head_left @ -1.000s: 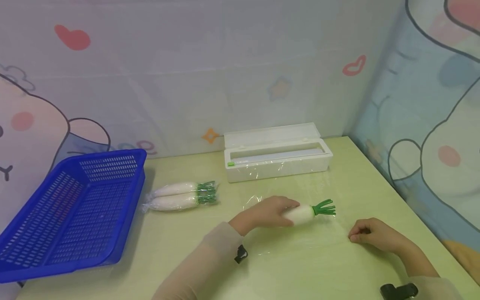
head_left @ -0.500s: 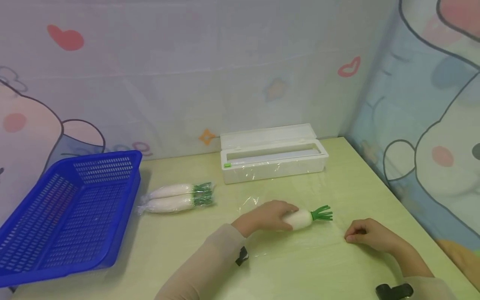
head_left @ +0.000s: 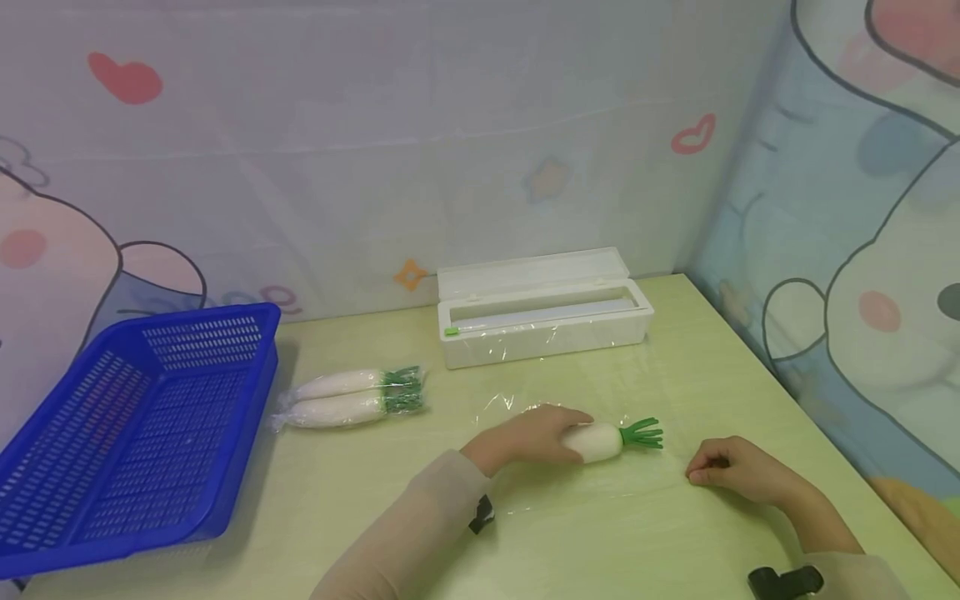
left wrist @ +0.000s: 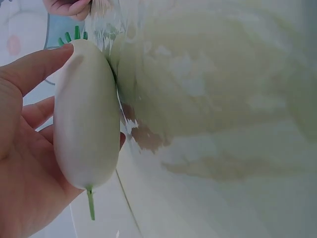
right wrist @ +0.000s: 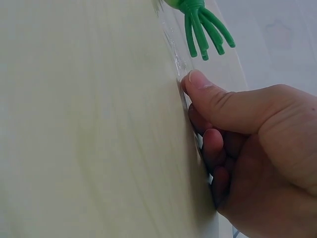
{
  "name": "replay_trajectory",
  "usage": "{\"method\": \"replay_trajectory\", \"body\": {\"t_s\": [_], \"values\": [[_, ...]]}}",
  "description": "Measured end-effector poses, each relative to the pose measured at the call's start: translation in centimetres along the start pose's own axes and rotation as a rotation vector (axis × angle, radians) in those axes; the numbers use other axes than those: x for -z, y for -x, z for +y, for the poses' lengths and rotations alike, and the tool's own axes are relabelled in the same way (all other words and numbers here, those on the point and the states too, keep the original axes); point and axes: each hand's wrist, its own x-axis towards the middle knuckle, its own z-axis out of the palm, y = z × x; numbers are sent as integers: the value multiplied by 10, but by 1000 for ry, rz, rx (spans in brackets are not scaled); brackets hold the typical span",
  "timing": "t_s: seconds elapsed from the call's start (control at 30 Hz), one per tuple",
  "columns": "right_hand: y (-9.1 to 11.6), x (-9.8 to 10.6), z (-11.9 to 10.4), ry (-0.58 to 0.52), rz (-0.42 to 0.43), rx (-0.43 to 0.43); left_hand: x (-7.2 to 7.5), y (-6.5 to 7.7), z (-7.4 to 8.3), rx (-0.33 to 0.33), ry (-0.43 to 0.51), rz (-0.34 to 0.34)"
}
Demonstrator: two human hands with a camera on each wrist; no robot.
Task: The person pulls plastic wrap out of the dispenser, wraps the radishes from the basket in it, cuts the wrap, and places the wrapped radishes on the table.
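Note:
My left hand (head_left: 528, 435) grips a white radish (head_left: 598, 442) with green leaf stubs (head_left: 642, 433), seemingly a toy, lying over a sheet of clear cling film (head_left: 592, 493). In the left wrist view the thumb lies along one side of the radish (left wrist: 86, 119), the other fingers behind it, and a thin green root tip shows at its lower end. To the right, my right hand (head_left: 750, 472) pinches the film's edge low over the table. The right wrist view shows thumb and forefinger together on the film (right wrist: 174, 44), just below the leaf stubs (right wrist: 200, 29).
Behind the radish stands a white cling film box (head_left: 551, 337), lid up, with a roll inside and film drawn over its front. Two film-wrapped radishes (head_left: 345, 396) lie at left, beside a blue plastic basket (head_left: 255, 400). A printed cloth (head_left: 337, 200) hangs behind the table.
My left hand has brought the radish slightly nearer to me. The right hand keeps its pinch with little movement. The head view has shifted a little.

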Motion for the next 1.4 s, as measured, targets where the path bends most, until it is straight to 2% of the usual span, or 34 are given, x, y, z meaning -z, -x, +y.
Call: {"method": "replay_trajectory", "body": {"t_s": [0.2, 0.63, 0.9, 1.07, 1.23, 1.33, 1.4], "values": [[-1, -1, 1, -1, 0, -29, -2, 0, -4, -12, 20, -3], [-1, -1, -1, 12, 17, 1, 0, 0, -8, 3, -11, 27], [-1, -1, -1, 12, 20, 2, 0, 1, -12, 35, -9, 57], [-1, -1, 0, 6, 19, 1, 0, 2, -13, 51, -43, 81], [-1, -2, 1, 7, 13, -3, 6, 13, -8, 78, -158, 146], [-1, -1, 1, 11, 10, -10, 16, 26, -2, 82, -221, 215], [0, -1, 1, 16, 11, -13, 24, 38, 2, 67, -230, 264]]}}
